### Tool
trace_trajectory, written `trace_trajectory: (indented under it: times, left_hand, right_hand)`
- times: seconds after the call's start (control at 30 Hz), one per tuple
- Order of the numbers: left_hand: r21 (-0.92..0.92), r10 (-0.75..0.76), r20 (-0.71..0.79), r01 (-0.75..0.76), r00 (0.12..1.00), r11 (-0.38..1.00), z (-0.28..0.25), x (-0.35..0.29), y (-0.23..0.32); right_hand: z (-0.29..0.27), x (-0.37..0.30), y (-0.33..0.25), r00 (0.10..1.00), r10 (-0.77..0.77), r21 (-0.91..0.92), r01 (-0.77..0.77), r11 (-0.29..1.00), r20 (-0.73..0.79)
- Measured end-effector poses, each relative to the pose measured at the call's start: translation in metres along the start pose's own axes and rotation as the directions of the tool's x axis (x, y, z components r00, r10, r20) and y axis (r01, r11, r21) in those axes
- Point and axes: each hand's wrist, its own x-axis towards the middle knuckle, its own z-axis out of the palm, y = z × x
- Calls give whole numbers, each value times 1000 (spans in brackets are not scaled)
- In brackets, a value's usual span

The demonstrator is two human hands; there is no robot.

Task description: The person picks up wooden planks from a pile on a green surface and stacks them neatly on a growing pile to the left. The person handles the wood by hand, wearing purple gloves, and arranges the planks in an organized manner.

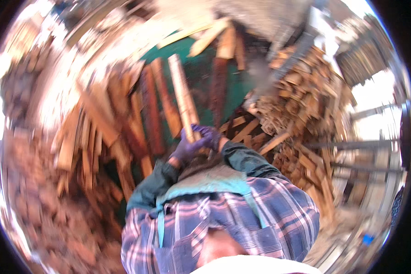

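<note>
My left hand [183,150], in a purple glove, is closed around the near end of a long pale wooden slat [181,89]. My right hand [208,137], gloved the same way, is closed at that same end, close against the left. The slat points away from me over a green surface [198,73], and a line along it may mean two pieces lie together; blur hides this. Left of it lie reddish-brown boards [151,109] and an orange-brown one [166,100]. Another dark red-brown board [218,86] lies to its right.
Many loose boards [96,123] lean in a heap at the left. A stack of cut wood pieces [301,86] rises at the right, with metal rails [370,146] beyond. Broken brown pieces [55,201] cover the lower left. Pale slats [210,36] lie at the far edge.
</note>
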Motion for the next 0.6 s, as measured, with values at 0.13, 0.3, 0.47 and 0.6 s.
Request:
trace_trajectory:
  times: [0.13, 0.3, 0.47, 0.6]
  left_hand:
    - [-633, -450, 91, 400, 889, 662, -26, 11, 11]
    - [-494, -450, 6, 394, 893, 775, -53, 10, -9]
    - [-494, -555, -2, 482, 832, 723, -48, 19, -32]
    - [-533, -553, -28, 455, 833, 713, -36, 35, -17]
  right_hand:
    - [-39, -25, -27, 919, 164, 35, -162, 986, -359]
    - [-64, -91, -77, 853, -179, 276, 347, 897, -490]
    - [-152, -135, -167, 446, -642, -284, 637, 717, -624]
    - [-284, -174, -304, 292, -700, -544, 462, 700, -652]
